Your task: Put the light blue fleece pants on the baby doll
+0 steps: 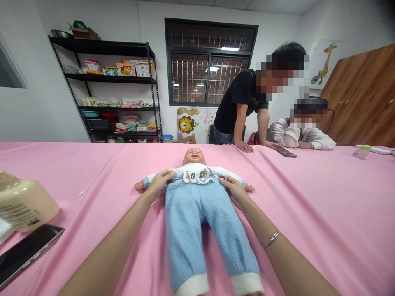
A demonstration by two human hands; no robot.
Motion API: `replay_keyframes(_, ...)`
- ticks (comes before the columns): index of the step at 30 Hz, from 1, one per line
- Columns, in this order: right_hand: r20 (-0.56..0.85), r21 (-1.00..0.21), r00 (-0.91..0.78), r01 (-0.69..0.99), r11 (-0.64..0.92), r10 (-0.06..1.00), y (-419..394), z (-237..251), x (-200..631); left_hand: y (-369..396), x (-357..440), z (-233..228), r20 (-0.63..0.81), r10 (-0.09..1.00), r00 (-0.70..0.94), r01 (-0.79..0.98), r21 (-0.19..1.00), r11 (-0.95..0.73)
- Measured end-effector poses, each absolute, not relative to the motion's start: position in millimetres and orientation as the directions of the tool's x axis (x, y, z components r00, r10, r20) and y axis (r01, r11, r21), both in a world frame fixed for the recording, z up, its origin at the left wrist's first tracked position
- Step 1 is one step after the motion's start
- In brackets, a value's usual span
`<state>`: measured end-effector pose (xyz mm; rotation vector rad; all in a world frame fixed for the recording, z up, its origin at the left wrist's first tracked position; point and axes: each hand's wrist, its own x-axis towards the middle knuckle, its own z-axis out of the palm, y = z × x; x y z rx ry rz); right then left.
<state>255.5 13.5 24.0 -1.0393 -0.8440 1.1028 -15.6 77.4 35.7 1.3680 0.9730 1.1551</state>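
Gripped: left hand and right hand closed on waistband of blue trousers, either side of baby doll supine on pink tablecloth. Dressing step apparently near finished; waistband wants seating.

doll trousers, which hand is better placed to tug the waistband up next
Probably either; it looks like a two-hand pull. The left hand and right hand both sit at the waistband of the trousers on the doll. The left shows its fingers curled on the edge more plainly.
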Motion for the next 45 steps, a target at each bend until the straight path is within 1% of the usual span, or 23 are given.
replay_keyframes(3,0.048,-0.955,0.261,-0.271,0.121,0.964,14.6,22.7,256.2,74.0,-15.8,40.4,0.128,0.970,0.205,-0.034,0.992,-0.123)
replay_keyframes(5,0.063,-0.957,0.271,-0.257,0.135,0.961,16.2,21.9,256.3,71.9,-18.1,46.0,0.144,0.966,0.217,0.030,0.988,-0.154)
replay_keyframes(8,0.092,-0.958,0.289,-0.234,0.164,0.953,20.0,21.1,256.1,70.6,-25.8,54.8,0.153,0.949,0.274,0.185,0.961,-0.208)
replay_keyframes(11,0.128,-0.958,0.306,-0.207,0.197,0.943,24.0,20.1,256.3,73.8,-34.4,57.5,0.137,0.940,0.313,0.209,0.955,-0.209)
replay_keyframes(12,0.140,-0.958,0.310,-0.197,0.208,0.940,24.9,19.6,256.5,75.6,-36.2,57.0,0.159,0.939,0.306,0.201,0.953,-0.227)
replay_keyframes(14,0.163,-0.958,0.311,-0.178,0.226,0.936,26.0,18.6,257.5,78.8,-37.7,55.7,0.251,0.933,0.258,0.209,0.928,-0.307)
replay_keyframes(17,0.190,-0.958,0.300,-0.150,0.243,0.935,26.0,16.4,259.7,80.0,-35.3,56.7,0.420,0.900,0.117,0.280,0.855,-0.436)
replay_keyframes(20,0.212,-0.959,0.286,-0.125,0.256,0.935,26.2,13.1,262.3,76.2,-31.2,61.7,0.550,0.835,0.006,0.394,0.766,-0.507)
replay_keyframes(22,0.224,-0.959,0.276,-0.111,0.262,0.935,27.2,10.8,263.9,72.3,-28.6,65.4,0.611,0.792,-0.012,0.459,0.707,-0.539)
replay_keyframes(25,0.240,-0.956,0.274,-0.101,0.276,0.931,29.1,9.0,265.7,67.4,-25.5,69.3,0.682,0.731,0.000,0.508,0.630,-0.587)
replay_keyframes(29,0.247,-0.952,0.300,-0.103,0.289,0.921,28.8,12.8,266.0,64.2,-22.9,71.4,0.734,0.678,0.040,0.549,0.551,-0.629)
replay_keyframes(33,0.238,-0.955,0.353,-0.087,0.285,0.905,26.7,18.4,264.0,64.0,-22.3,71.6,0.768,0.639,0.041,0.567,0.509,-0.648)
replay_keyframes(36,0.291,-0.948,0.388,-0.006,0.318,0.875,26.7,17.8,263.2,63.7,-22.1,71.2,0.795,0.605,0.044,0.596,0.465,-0.655)
replay_keyframes(41,0.411,-0.912,0.428,0.182,0.369,0.805,25.4,14.3,262.4,59.0,-18.6,72.6,0.853,0.516,0.085,0.648,0.346,-0.678)
replay_keyframes(45,0.438,-0.899,0.465,0.228,0.374,0.769,21.5,17.4,260.0,54.8,-14.8,73.6,0.888,0.450,0.096,0.711,0.255,-0.655)
